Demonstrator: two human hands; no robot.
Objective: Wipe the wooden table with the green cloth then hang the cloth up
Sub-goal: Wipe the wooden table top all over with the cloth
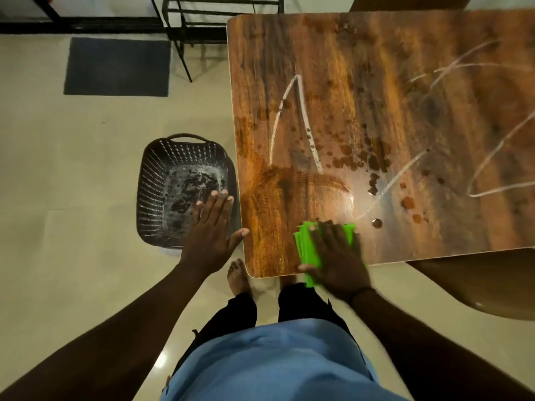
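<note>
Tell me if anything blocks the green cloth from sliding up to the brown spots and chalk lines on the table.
Nothing visible does. The right hand presses the green cloth flat at the wooden table's near edge; only bare wet tabletop lies between it and the brown spots and white chalk lines.

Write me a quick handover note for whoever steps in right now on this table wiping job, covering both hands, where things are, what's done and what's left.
Right hand: pressed flat on the green cloth at the near edge of the wooden table, part of the cloth hanging over the edge.
Left hand: open, holding nothing, beside the table's near left corner and above the dark basket on the floor.
Done: a smeared, wiped patch just beyond the cloth.
Left: brown spots and white scribbled lines across most of the top; then hang the cloth up.
</note>
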